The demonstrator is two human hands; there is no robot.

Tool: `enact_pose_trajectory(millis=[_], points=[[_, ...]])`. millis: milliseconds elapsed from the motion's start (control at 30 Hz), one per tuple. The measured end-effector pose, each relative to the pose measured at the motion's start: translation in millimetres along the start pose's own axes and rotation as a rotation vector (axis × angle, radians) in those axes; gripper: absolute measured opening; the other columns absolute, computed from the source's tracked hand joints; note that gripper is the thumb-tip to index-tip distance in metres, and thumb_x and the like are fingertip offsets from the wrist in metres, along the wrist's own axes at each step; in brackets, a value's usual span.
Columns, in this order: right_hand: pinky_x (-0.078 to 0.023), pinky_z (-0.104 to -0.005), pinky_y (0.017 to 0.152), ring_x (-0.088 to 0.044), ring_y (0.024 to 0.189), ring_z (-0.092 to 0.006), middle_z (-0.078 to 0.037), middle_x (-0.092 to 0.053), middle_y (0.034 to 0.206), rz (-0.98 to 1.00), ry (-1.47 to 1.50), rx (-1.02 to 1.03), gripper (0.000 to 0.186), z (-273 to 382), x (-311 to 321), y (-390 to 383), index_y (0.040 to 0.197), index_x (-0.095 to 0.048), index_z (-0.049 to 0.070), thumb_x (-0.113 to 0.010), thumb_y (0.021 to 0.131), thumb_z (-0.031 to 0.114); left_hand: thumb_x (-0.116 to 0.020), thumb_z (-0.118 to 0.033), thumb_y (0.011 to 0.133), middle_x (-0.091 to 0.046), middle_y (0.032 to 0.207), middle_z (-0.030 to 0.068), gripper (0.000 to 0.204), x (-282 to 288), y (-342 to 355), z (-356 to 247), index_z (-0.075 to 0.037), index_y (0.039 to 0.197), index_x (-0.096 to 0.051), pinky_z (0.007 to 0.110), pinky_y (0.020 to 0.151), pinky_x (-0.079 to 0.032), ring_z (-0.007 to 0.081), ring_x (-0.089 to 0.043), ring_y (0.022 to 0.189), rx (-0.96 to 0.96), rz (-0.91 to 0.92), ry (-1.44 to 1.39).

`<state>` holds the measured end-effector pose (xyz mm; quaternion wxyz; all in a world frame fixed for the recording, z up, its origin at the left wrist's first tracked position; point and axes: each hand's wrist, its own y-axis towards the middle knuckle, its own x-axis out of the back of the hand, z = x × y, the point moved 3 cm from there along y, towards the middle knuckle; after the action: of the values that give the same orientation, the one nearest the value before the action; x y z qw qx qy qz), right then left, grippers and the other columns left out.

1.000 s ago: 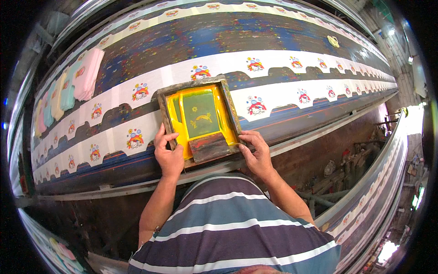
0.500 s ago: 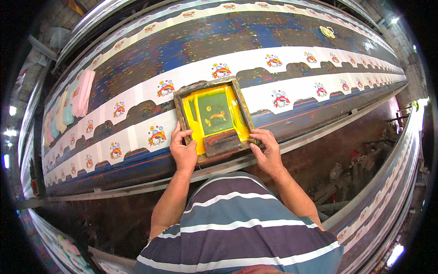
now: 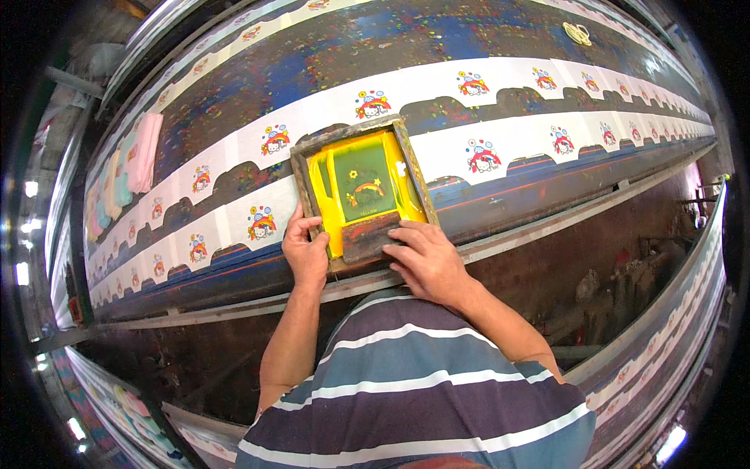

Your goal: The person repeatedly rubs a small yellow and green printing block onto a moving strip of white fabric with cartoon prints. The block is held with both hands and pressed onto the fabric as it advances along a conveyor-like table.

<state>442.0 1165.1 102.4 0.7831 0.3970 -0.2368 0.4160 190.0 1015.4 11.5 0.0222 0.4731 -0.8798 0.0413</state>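
Observation:
A wooden screen-printing frame [image 3: 419, 179] with yellow ink around its green mesh [image 3: 359, 176] lies on a white fabric strip [image 3: 453, 156] on the long table. My left hand [image 3: 305, 258] is closed on the frame's left side, thumb near its lower corner. A dark, red-stained wooden squeegee [image 3: 369, 241] sits inside the frame's near end. My right hand [image 3: 426, 262] reaches over that end, fingers bent and apart at the squeegee's right part; whether they press on it is unclear.
Rows of fabric pieces with rainbow cartoon prints run along the table [image 3: 367, 47]. Stacked pastel pieces [image 3: 141, 152] lie at the left, a coiled cream cord [image 3: 576, 34] at the back right. A metal rail [image 3: 547, 228] edges the near side; another printed table [image 3: 664, 305] is at right.
My right hand has left the frame's right corner and moved leftward to the squeegee, its fingers spreading. My left hand keeps its hold on the frame. The view has shifted slightly.

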Motion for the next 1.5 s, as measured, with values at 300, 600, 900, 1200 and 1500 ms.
enact_pose_trajectory(millis=[300, 600, 900, 1200, 1500], points=[[-0.057, -0.0524, 0.106, -0.071, 0.124, -0.0379, -0.015, -0.074, 0.130, 0.286, -0.162, 0.122, 0.044, 1.6, -18.0, 54.7, 0.139, -0.075, 0.005, -0.070, 0.096, 0.015, -0.072, 0.019, 0.083, -0.049, 0.178, 0.0332, 0.030, -1.3, -1.2, 8.1, -0.001, 0.105, -0.076, 0.044, 0.132, -0.043, 0.0362, -0.053, 0.165, -0.028, -0.008, 0.029], [-0.057, -0.0514, 0.111, -0.071, 0.126, -0.0415, -0.019, -0.076, 0.132, 0.375, -0.047, 0.024, 0.051, 2.0, 3.1, 54.9, 0.141, -0.075, 0.002, -0.069, 0.091, 0.004, -0.074, 0.014, 0.082, -0.057, 0.171, 0.0338, 0.026, -1.4, -3.5, 4.5, -0.003, 0.102, -0.076, 0.045, 0.132, -0.042, 0.0395, -0.056, 0.162, -0.122, -0.024, 0.189], [-0.057, -0.0521, 0.109, -0.072, 0.127, -0.0394, -0.016, -0.076, 0.134, 0.193, -0.128, 0.107, 0.049, -35.8, -24.3, 81.7, 0.138, -0.078, 0.003, -0.071, 0.090, 0.004, -0.076, 0.013, 0.081, -0.059, 0.169, 0.0337, 0.026, -3.2, -5.3, 3.6, -0.005, 0.101, -0.077, 0.045, 0.130, -0.044, 0.0408, -0.058, 0.159, -0.135, -0.037, 0.231], [-0.058, -0.0527, 0.110, -0.072, 0.123, -0.0434, -0.020, -0.079, 0.129, 0.221, -0.186, 0.002, 0.050, -83.7, -34.5, 178.2, 0.137, -0.078, 0.005, -0.072, 0.090, -0.008, -0.073, 0.014, 0.081, -0.062, 0.165, 0.0329, 0.028, -6.4, -5.5, -0.7, -0.006, 0.100, -0.077, 0.046, 0.127, -0.045, 0.0416, -0.059, 0.157, -0.196, -0.036, 0.261], [-0.056, -0.0521, 0.102, -0.069, 0.115, -0.0423, -0.017, -0.076, 0.125, 0.212, -0.197, 0.060, 0.048, -61.2, -40.6, 130.7, 0.132, -0.078, 0.006, -0.072, 0.086, -0.005, -0.073, 0.014, 0.081, -0.061, 0.167, 0.0330, 0.028, -8.5, -6.1, 0.1, -0.007, 0.099, -0.077, 0.049, 0.129, -0.042, 0.0440, -0.059, 0.154, -0.240, -0.041, 0.295]])
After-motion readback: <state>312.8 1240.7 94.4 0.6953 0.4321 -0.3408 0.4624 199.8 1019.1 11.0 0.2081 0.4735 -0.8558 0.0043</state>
